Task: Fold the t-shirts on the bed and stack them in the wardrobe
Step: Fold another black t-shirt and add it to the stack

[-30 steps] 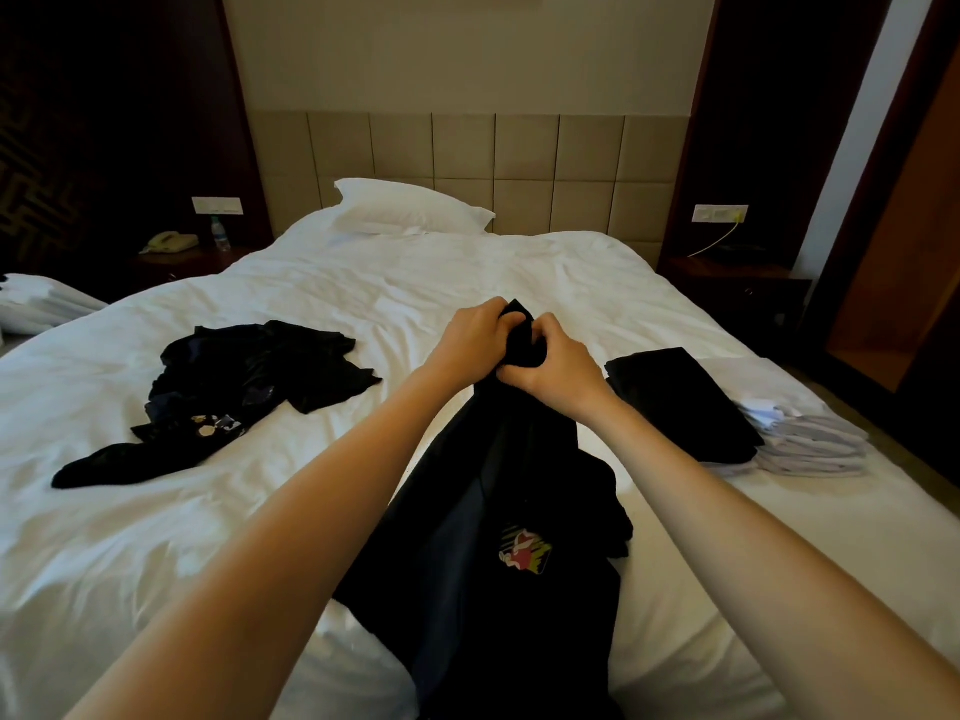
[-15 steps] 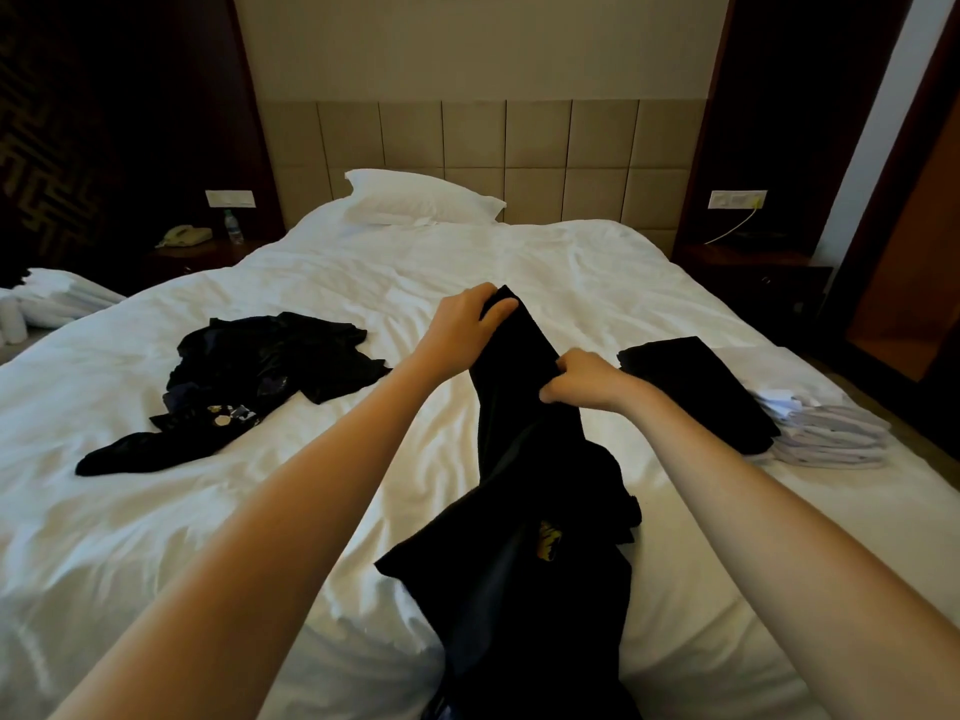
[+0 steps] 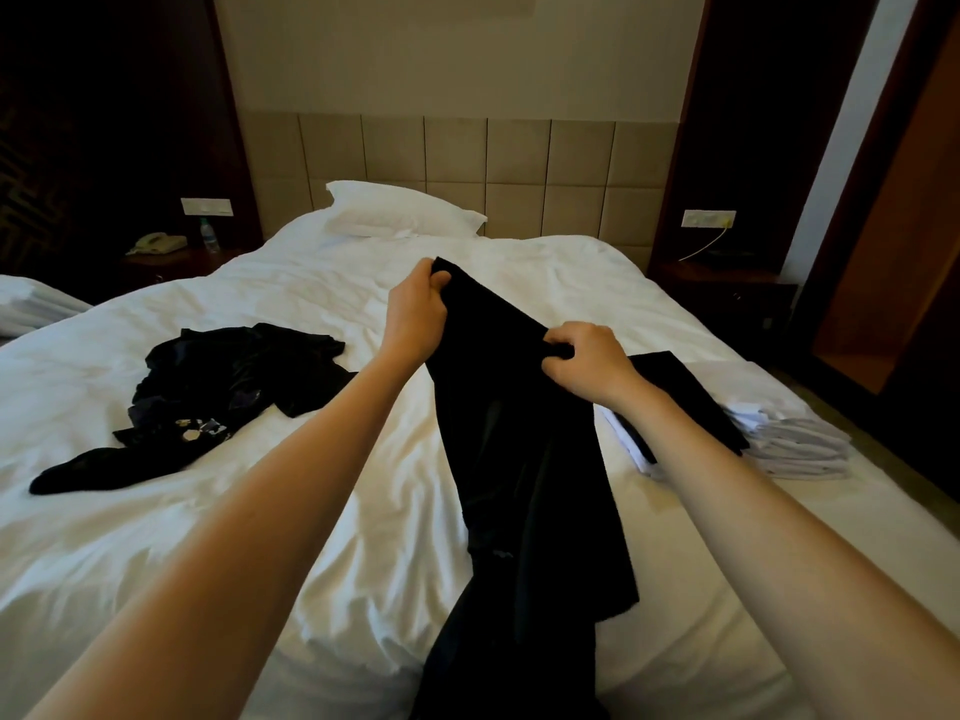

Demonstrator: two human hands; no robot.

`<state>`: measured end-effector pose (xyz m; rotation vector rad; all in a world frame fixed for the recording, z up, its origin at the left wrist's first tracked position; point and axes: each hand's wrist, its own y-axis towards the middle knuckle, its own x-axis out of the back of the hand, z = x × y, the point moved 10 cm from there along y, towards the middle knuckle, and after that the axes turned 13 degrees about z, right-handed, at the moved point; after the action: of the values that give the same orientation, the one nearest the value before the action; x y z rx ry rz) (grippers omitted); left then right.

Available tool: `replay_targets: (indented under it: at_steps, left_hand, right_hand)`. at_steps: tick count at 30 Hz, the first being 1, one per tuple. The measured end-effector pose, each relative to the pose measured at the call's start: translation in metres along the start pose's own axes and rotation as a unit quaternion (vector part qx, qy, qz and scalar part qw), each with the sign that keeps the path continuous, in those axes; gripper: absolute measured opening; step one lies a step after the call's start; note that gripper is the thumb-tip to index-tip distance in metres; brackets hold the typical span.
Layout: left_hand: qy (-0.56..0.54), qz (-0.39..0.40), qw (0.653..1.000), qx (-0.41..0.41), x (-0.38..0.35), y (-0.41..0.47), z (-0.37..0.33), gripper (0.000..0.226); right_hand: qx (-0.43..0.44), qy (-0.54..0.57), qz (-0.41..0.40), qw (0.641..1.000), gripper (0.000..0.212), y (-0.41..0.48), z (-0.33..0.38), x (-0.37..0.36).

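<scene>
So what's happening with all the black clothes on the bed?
A person is sorting t-shirts on the bed. Both hands hold up one black t-shirt: the left hand grips its top edge, the right hand pinches it lower down, and the rest hangs onto the sheet. A crumpled dark pile lies on the left. A folded stack, white with black on top, sits on the right.

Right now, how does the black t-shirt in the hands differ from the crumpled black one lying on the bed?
The held black t-shirt hangs stretched long, gripped by the left hand and right hand; the crumpled black t-shirt lies untouched in a heap. The crumpled one shows a pale print; the held one shows none. Both are dark and unfolded.
</scene>
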<state>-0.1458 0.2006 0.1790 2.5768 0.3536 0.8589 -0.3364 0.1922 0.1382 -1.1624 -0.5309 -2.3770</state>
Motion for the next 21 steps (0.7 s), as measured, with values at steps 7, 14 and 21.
replay_targets:
  at_steps: [7, 14, 21]
  left_hand:
    - [0.018, -0.029, 0.999, 0.028, 0.015, -0.004, 0.013, 0.037]
    - [0.000, -0.012, 0.998, 0.056, 0.016, -0.010, 0.034, 0.026]
    - [-0.189, 0.075, 0.971, 0.124, -0.006, -0.028, 0.080, 0.036]
  right_hand:
    - [-0.083, 0.032, 0.130, 0.987, 0.043, -0.005, -0.051, -0.045]
    - [-0.102, 0.188, 0.042, 0.976, 0.018, -0.002, -0.059, -0.051]
    - [-0.057, 0.158, 0.133, 0.977, 0.016, 0.007, -0.043, -0.120]
